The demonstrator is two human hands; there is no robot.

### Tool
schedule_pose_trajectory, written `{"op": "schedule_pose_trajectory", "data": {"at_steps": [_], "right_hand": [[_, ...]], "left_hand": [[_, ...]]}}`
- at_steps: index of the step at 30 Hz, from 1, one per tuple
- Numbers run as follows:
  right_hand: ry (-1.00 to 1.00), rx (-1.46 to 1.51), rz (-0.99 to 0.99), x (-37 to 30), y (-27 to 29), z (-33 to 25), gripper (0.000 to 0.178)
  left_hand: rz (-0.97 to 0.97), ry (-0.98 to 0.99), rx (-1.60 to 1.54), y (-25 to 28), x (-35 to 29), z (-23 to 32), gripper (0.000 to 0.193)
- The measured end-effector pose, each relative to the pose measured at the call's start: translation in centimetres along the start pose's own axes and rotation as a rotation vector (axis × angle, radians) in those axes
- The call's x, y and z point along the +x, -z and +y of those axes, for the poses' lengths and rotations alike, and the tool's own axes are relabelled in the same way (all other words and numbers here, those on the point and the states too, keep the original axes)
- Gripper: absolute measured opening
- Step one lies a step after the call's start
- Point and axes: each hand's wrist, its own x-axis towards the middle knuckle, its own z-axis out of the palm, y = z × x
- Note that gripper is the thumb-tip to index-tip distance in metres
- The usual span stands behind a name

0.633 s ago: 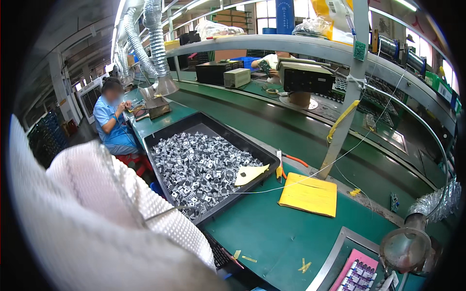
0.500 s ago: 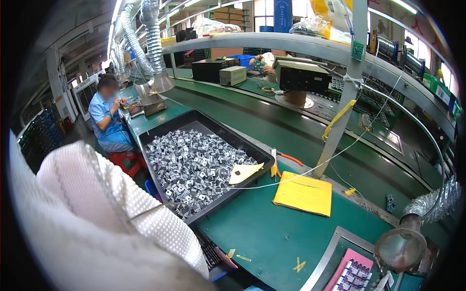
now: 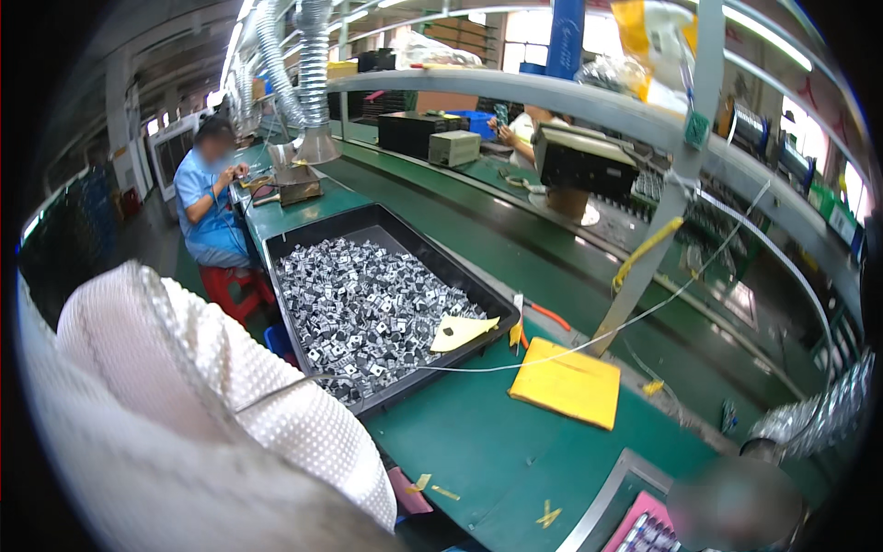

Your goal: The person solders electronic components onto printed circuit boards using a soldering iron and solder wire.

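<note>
Neither of my hands shows. White dotted fabric (image 3: 276, 405), very close, fills the lower left and hides what lies behind it. Beside it on the green bench stands a black tray (image 3: 440, 262) heaped with small black-and-silver electronic components (image 3: 368, 313). A torn yellow piece (image 3: 463, 332) with a dark spot lies on the heap at the tray's right side. At the lower right edge, a pink pad (image 3: 635, 526) carries rows of small parts inside a metal-edged frame (image 3: 593, 506); the picture's edge cuts it off.
A yellow folder (image 3: 566, 382) and an orange-handled tool (image 3: 549, 318) lie right of the tray. A thin white cable crosses above them to a slanted post (image 3: 653, 267). A co-worker in blue (image 3: 213, 198) sits at far left; another works beyond the conveyor (image 3: 441, 198). A blurred round shape (image 3: 736, 501) covers the lower right corner.
My view has shifted a little, so the pink pad and metal frame sit lower and further out of the picture. Across the conveyor, more of the co-worker holding a green board shows.
</note>
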Motion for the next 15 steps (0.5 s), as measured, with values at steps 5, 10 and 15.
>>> {"op": "schedule_pose_trajectory", "data": {"at_steps": [5,10,15], "right_hand": [[-0.037,0.019,0.003,0.2,-1.9,-0.8,0.030],[-0.060,0.091,0.000,0.2,-1.9,-1.1,0.031],[-0.027,-0.007,-0.008,0.3,-1.4,-1.4,0.032]], "left_hand": [[0.053,-0.015,0.159,-0.3,-0.9,-0.1,0.036],[0.009,0.053,0.268,-0.7,-2.9,1.8,0.037],[0.011,0.057,0.434,-0.2,-4.2,3.1,0.038]]}}
